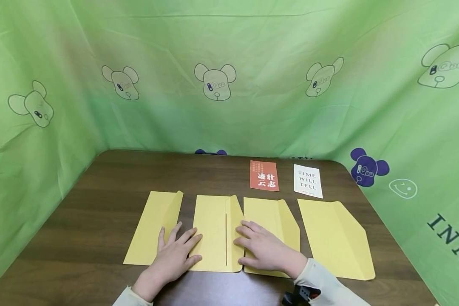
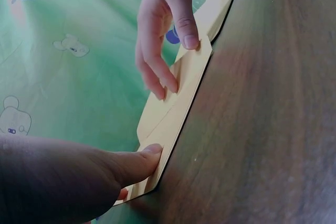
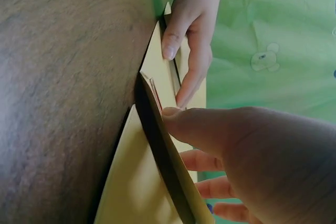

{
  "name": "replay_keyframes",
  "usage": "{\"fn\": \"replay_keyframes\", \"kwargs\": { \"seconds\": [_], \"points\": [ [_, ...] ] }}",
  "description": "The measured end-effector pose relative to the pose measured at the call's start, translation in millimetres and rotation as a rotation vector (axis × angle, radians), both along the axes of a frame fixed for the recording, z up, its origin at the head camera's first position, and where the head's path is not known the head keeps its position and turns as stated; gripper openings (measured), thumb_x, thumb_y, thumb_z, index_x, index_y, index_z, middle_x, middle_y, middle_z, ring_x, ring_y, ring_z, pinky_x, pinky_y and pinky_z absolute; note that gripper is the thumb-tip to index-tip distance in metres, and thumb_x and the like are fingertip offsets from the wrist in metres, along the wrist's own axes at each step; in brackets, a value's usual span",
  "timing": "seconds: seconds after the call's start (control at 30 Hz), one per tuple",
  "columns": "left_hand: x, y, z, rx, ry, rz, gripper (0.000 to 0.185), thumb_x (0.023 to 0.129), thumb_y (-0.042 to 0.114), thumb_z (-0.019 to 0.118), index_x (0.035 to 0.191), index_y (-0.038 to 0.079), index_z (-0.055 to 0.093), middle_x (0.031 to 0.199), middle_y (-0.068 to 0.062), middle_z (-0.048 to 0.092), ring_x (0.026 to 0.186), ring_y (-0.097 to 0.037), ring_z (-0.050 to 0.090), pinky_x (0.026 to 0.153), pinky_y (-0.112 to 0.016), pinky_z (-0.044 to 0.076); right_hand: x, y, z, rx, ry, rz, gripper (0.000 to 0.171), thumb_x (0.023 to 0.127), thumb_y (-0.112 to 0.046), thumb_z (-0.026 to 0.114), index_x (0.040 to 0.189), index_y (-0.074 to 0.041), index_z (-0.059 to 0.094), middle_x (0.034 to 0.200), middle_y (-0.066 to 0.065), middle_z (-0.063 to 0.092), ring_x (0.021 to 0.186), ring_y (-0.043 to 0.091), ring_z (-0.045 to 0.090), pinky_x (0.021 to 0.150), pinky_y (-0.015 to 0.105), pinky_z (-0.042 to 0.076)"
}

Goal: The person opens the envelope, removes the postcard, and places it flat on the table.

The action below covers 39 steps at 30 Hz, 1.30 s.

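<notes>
Four yellow envelopes lie in a row on the brown table (image 1: 99,191). My left hand (image 1: 177,250) lies flat with straight fingers on the left part of the second envelope (image 1: 214,229), partly over the first envelope (image 1: 154,225). My right hand (image 1: 258,244) presses flat on the second envelope's folded flap, over the edge of the third envelope (image 1: 269,216). In the left wrist view, the left hand (image 2: 68,182) puts its thumb on the envelope (image 2: 181,90) while the right hand (image 2: 168,30) touches it further along. The right wrist view shows the right hand (image 3: 252,156) with its thumb on the flap edge.
A fourth yellow envelope (image 1: 334,238) lies to the right with its flap open. Behind the row sit a red card (image 1: 264,175) and a white card (image 1: 308,181). Green cloth with bear prints (image 1: 215,83) walls the table at the back and both sides.
</notes>
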<state>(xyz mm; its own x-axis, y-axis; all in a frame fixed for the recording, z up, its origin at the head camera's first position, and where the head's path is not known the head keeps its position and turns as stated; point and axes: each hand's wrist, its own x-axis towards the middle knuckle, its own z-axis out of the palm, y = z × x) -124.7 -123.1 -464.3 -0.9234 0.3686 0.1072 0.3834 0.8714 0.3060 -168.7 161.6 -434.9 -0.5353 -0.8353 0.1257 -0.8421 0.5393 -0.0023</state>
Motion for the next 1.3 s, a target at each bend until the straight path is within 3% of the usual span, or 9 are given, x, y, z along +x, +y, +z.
{"fn": "replay_keyframes", "kwargs": {
  "seconds": [0.43, 0.77, 0.97, 1.17, 1.3],
  "points": [
    [-0.2, -1, -0.7, 0.003, -0.003, 0.000, 0.052, 0.090, 0.041, 0.069, 0.135, 0.016, 0.061, 0.143, -0.003, 0.054, 0.140, -0.043, 0.031, 0.105, -0.076, 0.010, -2.5, 3, -5.5, -0.013, -0.178, -0.051, 0.043, 0.090, -0.035, 0.071, 0.125, -0.012, 0.064, 0.134, 0.015, 0.055, 0.124, 0.032, 0.053, 0.102, 0.045, 0.045],
    [-0.2, -1, -1.5, 0.014, -0.001, 0.001, 0.052, 0.090, 0.040, 0.069, 0.136, 0.015, 0.061, 0.143, -0.004, 0.054, 0.140, -0.045, 0.030, 0.105, -0.076, 0.008, -1.9, 1, -4.3, -0.014, -0.169, -0.056, 0.042, 0.090, -0.035, 0.071, 0.124, -0.011, 0.067, 0.131, 0.015, 0.058, 0.121, 0.032, 0.056, 0.101, 0.044, 0.046],
    [-0.7, -1, 0.0, 0.020, -0.018, -0.003, 0.052, 0.090, 0.040, 0.069, 0.136, 0.016, 0.061, 0.144, -0.004, 0.053, 0.141, -0.044, 0.029, 0.105, -0.076, 0.008, -4.5, -2, -5.3, -0.046, -0.181, -0.059, 0.039, 0.089, -0.035, 0.073, 0.118, -0.009, 0.070, 0.125, 0.015, 0.060, 0.114, 0.030, 0.058, 0.097, 0.041, 0.048],
    [0.0, -1, 0.9, 0.018, -0.026, 0.001, 0.052, 0.091, 0.039, 0.069, 0.136, 0.015, 0.061, 0.144, -0.005, 0.053, 0.141, -0.044, 0.029, 0.106, -0.076, 0.007, -11.8, -7, -11.2, -0.159, -0.182, -0.020, 0.025, 0.085, -0.027, 0.078, 0.101, -0.008, 0.074, 0.108, 0.007, 0.061, 0.099, 0.021, 0.058, 0.089, 0.033, 0.051],
    [-0.2, -1, 1.0, 0.015, -0.018, 0.000, 0.052, 0.091, 0.039, 0.069, 0.136, 0.015, 0.061, 0.144, -0.004, 0.053, 0.141, -0.044, 0.029, 0.106, -0.076, 0.007, -19.5, -10, -13.3, -0.211, -0.239, -0.021, 0.021, 0.081, -0.024, 0.082, 0.092, -0.009, 0.073, 0.108, 0.005, 0.060, 0.100, 0.021, 0.057, 0.091, 0.033, 0.050]
  ]
}}
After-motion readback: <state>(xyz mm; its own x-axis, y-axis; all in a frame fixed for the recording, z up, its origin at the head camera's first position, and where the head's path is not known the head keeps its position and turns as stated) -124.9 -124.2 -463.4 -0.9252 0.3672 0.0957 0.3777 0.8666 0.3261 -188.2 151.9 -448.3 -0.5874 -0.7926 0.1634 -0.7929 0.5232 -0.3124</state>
